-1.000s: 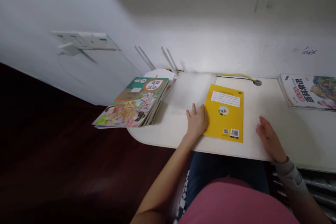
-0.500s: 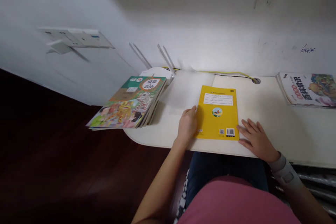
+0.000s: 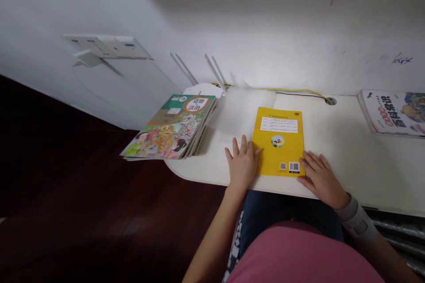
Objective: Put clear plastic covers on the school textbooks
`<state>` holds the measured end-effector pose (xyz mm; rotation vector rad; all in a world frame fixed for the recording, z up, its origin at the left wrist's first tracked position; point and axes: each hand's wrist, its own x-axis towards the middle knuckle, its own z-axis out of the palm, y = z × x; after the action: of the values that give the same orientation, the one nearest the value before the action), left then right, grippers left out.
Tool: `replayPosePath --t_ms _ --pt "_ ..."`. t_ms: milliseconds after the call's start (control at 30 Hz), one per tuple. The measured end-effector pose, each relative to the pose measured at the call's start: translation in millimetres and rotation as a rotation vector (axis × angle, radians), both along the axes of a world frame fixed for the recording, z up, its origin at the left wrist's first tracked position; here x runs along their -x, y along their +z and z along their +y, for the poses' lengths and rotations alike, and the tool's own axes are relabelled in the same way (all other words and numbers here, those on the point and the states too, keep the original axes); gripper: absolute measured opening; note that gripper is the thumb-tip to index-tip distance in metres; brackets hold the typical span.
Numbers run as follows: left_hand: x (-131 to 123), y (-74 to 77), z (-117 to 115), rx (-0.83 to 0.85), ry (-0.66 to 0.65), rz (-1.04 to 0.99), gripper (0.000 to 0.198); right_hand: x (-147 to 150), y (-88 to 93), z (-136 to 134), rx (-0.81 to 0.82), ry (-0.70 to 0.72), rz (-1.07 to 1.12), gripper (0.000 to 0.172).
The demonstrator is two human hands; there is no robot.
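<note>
A yellow book (image 3: 279, 152) lies flat on the white desk (image 3: 345, 154), its back cover up with a barcode at the lower right corner. My left hand (image 3: 243, 163) is open, fingers spread, with its thumb side touching the book's left edge. At the lower right edge of the book rests my right hand (image 3: 321, 177), open, its fingertips on the border and the palm over the desk. A wrist brace wraps the right forearm.
To the left, a stack of textbooks (image 3: 172, 128) overhangs the desk's rounded end. A white router (image 3: 204, 89) with antennas stands behind it. A clear sheet (image 3: 237, 112) lies at mid-desk. More books (image 3: 395, 112) sit at the right. A cable hole (image 3: 330, 101) is by the wall.
My left hand has let go of the book's left edge and its fingers have spread out. My right hand stays at the right edge. The view has shifted slightly left.
</note>
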<state>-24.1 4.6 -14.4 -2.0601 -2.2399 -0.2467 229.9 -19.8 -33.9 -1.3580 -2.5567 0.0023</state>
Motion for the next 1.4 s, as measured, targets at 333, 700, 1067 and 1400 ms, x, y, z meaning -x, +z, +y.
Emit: replayPosePath --t_ms 333,700,1067,1400 --pt "-19.2 18.6 1.9 0.022 -0.108 0.023 0.046 4.2 3.9 -0.1 -0.023 -0.010 -0.001 0.042" --pt "-4.2 11.8 11.1 0.075 -0.006 0.003 0.045 4.4 3.4 -0.5 -0.016 -0.010 0.017 0.041" --pt "-37.3 55.7 -7.2 0.055 -0.583 -0.436 0.064 -0.4 5.8 2.8 0.109 0.033 0.268 0.038" --pt "-122.5 21.4 -6.3 -0.014 -0.714 -0.005 0.059 -47.3 13.4 3.2 0.110 -0.292 0.564 0.039"
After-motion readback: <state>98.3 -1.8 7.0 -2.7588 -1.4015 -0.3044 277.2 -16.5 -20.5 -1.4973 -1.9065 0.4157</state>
